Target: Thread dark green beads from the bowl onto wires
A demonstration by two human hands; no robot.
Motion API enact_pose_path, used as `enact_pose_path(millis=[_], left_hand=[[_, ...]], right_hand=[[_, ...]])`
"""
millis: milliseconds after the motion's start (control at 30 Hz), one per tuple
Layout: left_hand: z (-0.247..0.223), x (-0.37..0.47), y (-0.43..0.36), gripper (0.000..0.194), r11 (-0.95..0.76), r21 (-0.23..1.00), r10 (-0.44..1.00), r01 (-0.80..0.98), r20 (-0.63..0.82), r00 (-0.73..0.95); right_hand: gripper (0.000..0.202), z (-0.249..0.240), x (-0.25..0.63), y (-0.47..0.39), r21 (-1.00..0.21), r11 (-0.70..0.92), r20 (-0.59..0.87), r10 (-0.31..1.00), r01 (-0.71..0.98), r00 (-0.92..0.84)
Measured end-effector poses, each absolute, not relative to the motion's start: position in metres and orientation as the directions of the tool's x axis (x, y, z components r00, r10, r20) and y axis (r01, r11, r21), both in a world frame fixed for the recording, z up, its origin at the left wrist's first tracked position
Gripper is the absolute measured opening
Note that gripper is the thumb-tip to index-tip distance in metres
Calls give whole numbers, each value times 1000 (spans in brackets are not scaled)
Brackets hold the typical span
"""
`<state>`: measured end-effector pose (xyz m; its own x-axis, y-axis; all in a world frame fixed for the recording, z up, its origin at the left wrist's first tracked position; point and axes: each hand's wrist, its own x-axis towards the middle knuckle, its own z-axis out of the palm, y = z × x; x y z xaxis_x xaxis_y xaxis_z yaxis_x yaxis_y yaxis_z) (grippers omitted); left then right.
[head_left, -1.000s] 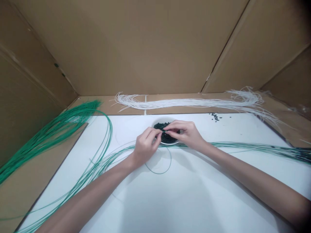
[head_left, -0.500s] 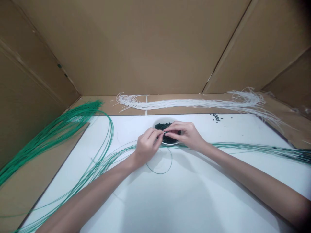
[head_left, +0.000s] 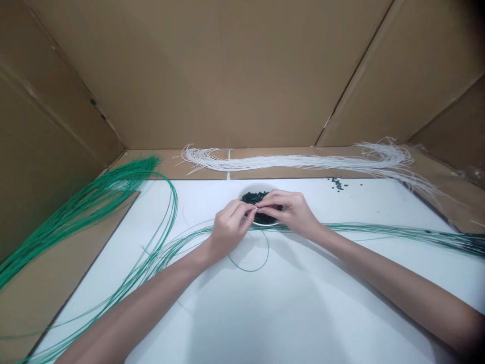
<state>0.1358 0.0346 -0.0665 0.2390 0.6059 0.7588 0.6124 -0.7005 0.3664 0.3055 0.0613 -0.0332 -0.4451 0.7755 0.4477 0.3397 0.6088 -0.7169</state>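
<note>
Above a white bowl of small black pieces, my left hand and my right hand meet fingertip to fingertip. Both are closed in a pinch. A tiny dark piece shows between the tips, at my right thumb and forefinger. From under my left hand a thin green wire curls out in a loop over the white table; its end is hidden by the left fingers, which appear to pinch it. More green wires run behind my wrists, past the bowl's near side.
A thick bundle of green wires lies at the left. White wires stretch along the cardboard at the back. Several loose black pieces are scattered at the back right. Dark pieces crowd the wires at the right edge. Cardboard walls enclose the table.
Almost nothing differs. Both hands stay above the bowl, with only a slight shift at the fingertips around the small dark piece.
</note>
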Motion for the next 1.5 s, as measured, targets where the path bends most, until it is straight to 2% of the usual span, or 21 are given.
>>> enact_pose_path(millis=[367, 767, 1033, 1500], left_hand=[[-66, 135, 33, 9, -690, 382, 620, 615, 750, 230], [-65, 135, 34, 9, -701, 342, 593, 626, 766, 247], [-64, 135, 33, 9, -692, 352, 603, 630, 762, 236], [-67, 135, 33, 10, -695, 356, 604, 624, 761, 238]], right_hand=[[13, -34, 306, 61, -728, 606, 449, 775, 321, -445], [16, -31, 304, 60, -738, 575, 428, 803, 353, -415], [17, -31, 309, 63, -764, 573, 381, 771, 295, -511], [15, -30, 308, 63, -750, 574, 385, 783, 328, -489]])
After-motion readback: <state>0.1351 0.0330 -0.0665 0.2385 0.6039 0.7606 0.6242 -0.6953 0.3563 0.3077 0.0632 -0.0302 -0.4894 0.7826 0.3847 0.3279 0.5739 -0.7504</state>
